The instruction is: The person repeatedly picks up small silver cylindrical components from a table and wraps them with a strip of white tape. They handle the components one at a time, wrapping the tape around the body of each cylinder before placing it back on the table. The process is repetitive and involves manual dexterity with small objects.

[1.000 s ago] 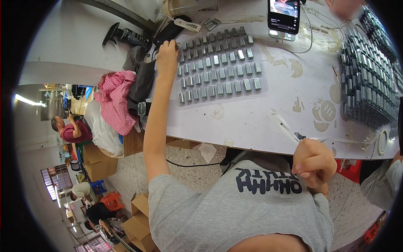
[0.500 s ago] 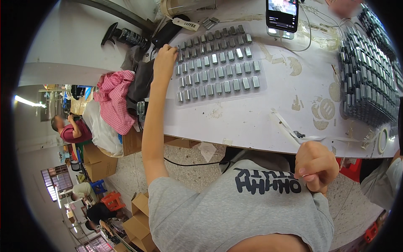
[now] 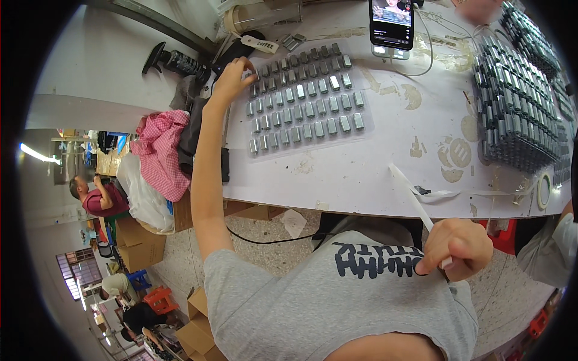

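Observation:
My left hand (image 3: 233, 79) is at the far left corner of a clear plastic tray (image 3: 365, 133), fingers bent and apart, beside the end of a row. Several small silver metal blocks (image 3: 298, 113) stand in rows in that tray; the fingertips are close to the nearest ones, and whether they touch is unclear. Low on the right, in front of my grey shirt, my right hand (image 3: 459, 248) is closed around a thin white strip (image 3: 415, 201). The strip slants up over the table edge, and its lower end pokes out below the fingers.
Stacked trays of silver blocks (image 3: 518, 114) rise at the right, near a tape roll (image 3: 543, 191). A phone (image 3: 391, 25) stands at the back with its cable. A spray bottle (image 3: 180, 62) and pink checked cloth (image 3: 159, 153) lie left. Another person's hand (image 3: 478, 9) shows at the far edge.
My left hand's fingers have spread from a pinch at the tray corner. The right hand has turned slightly, showing more of the white strip. The whole view has shifted a little.

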Demonstrator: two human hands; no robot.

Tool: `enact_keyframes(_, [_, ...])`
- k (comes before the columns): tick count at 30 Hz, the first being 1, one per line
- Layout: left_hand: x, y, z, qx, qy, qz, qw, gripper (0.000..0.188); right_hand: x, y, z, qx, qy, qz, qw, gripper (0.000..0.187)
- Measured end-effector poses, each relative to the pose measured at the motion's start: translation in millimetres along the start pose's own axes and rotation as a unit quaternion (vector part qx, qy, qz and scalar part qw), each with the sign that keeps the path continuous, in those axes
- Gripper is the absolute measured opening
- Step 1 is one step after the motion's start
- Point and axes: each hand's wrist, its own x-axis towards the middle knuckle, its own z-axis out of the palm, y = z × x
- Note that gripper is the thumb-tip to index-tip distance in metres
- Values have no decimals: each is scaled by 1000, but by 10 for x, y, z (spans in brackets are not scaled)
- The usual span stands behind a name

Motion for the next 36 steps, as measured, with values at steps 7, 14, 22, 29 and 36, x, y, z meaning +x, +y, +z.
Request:
enact_keyframes(7, [-77, 198, -64, 4, 9, 17, 1000, 28, -25, -46, 74, 75, 61, 118, 988, 34])
enact_keyframes(14, [-572, 1020, -361, -321, 80, -115, 937, 25, 68, 83, 78, 68, 105, 109, 986, 16])
enact_keyframes(22, [-1158, 3090, -349, -741, 112, -98, 655, 28, 367, -8, 125, -80, 142, 276, 947, 10])
enact_keyframes(29, [-1317, 3282, -190, -753, 146, 45, 640, 32, 332, -2, 148, -110, 126, 222, 961, 10])
enact_keyframes(36, [-1398, 3266, -243, -654, 171, 117, 728, 38, 336, -81, 108, -120, 115, 193, 967, 11])
